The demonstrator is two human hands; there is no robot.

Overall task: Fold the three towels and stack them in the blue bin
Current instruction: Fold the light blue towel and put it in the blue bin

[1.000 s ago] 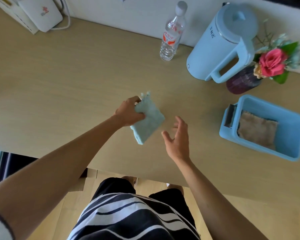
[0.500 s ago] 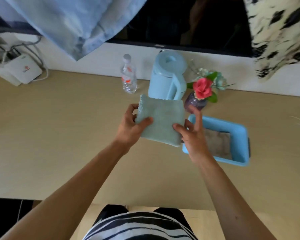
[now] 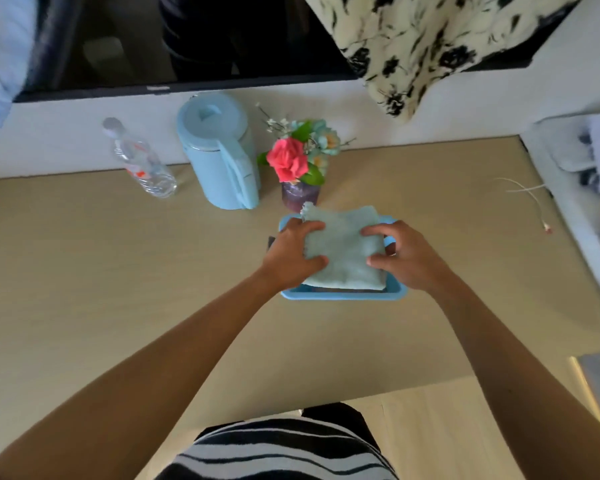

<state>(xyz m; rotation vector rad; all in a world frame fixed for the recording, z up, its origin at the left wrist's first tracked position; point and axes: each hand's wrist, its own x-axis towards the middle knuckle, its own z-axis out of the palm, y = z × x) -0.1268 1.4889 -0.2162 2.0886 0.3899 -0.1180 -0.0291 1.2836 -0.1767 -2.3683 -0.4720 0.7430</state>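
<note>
Here, at the far left of the wooden table (image 3: 101, 289), a clear plastic bottle (image 3: 140, 161) with a red label stands against the wall. Just to its right is a pale blue kettle (image 3: 219, 150), lid on, its handle turned toward the person. Next comes a dark purple vase (image 3: 299, 192) holding a pink rose (image 3: 287, 160) with small teal blooms and green leaves; it stands just behind the bin.

The blue bin (image 3: 342, 294) sits right of the table's middle, mostly covered from above. A folded light blue towel (image 3: 343, 252) is held flat over it, spanning nearly the whole opening; a frayed corner sticks up at its far left edge. Whether the towel already rests on what lies in the bin or is a little above it cannot be told. A dark strip shows under its near edge, inside the bin.

The left hand (image 3: 293, 252) grips the towel's left edge, thumb on top near the front and fingers curled over the far corner. The right hand (image 3: 404, 256) clasps the right edge the same way, thumb and fingers pressed onto the cloth.

Further right, a thin white cable (image 3: 525, 190) trails across the table toward its edge. A black-and-white striped shirt (image 3: 278, 452) shows at the bottom.
</note>
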